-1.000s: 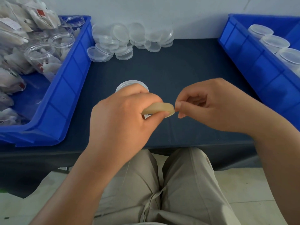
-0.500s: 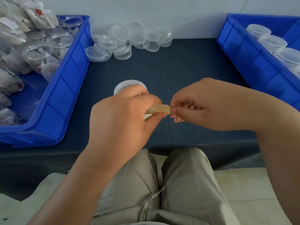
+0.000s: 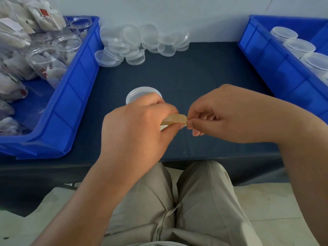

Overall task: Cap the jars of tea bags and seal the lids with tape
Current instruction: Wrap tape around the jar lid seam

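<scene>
I see my left hand (image 3: pixel 134 128) curled round the tape roll (image 3: pixel 174 119), just in front of the capped jar (image 3: pixel 142 92) on the table (image 3: pixel 204 71). My right hand (image 3: pixel 221 112) pinches the roll's edge between thumb and forefinger.

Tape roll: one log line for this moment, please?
left hand: holds tape roll | right hand: pinches its edge | capped jar: behind left hand
</scene>
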`<state>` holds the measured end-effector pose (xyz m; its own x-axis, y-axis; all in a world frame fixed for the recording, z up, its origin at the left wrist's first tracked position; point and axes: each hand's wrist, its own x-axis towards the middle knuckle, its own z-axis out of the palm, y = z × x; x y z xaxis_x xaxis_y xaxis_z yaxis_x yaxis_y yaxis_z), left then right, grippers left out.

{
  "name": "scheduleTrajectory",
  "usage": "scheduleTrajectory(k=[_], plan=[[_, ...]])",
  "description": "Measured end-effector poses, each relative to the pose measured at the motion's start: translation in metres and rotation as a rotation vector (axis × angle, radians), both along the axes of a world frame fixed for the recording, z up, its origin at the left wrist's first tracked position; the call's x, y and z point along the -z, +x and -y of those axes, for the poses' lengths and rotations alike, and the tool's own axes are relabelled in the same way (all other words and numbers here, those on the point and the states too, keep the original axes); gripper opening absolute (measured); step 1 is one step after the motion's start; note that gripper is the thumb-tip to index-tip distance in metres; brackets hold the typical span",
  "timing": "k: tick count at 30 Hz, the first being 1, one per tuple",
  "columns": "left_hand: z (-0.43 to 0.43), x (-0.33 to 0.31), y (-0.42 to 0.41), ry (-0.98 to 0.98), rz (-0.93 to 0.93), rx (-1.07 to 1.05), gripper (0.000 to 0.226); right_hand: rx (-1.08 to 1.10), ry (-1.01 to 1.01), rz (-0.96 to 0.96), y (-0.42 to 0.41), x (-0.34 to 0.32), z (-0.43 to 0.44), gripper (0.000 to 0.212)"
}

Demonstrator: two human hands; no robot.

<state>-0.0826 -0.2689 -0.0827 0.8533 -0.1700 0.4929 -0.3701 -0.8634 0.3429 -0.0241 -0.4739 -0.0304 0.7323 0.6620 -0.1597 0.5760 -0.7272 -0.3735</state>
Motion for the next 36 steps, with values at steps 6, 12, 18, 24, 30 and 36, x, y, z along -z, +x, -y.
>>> scheduleTrajectory(k=[6, 12, 18, 24, 30, 36], plan=[[0.001, 0.000, -0.001, -0.011, 0.000, 0.011, 0.019, 0.012, 0.053, -0.041, 0.001, 0.002, 0.005, 0.028], [0.000, 0.001, 0.000, -0.021, 0.012, 0.011, 0.020, 0.076, 0.153, 0.024, -0.003, 0.010, 0.005, 0.026], [-0.004, 0.004, 0.004, -0.190, -0.066, 0.002, 0.019, 0.243, 0.324, 0.110, -0.004, 0.029, 0.006, 0.019], [-0.012, 0.000, 0.005, -0.551, -0.318, 0.131, 0.016, 0.343, 0.787, -0.521, -0.011, 0.039, 0.007, 0.032], [-0.013, -0.003, 0.010, -0.602, -0.353, 0.172, 0.014, 0.406, 1.022, -0.862, -0.015, 0.040, 0.001, 0.019], [-0.016, -0.004, 0.013, -0.618, -0.374, 0.184, 0.014, 0.448, 1.052, -0.930, -0.012, 0.037, 0.001, 0.016]])
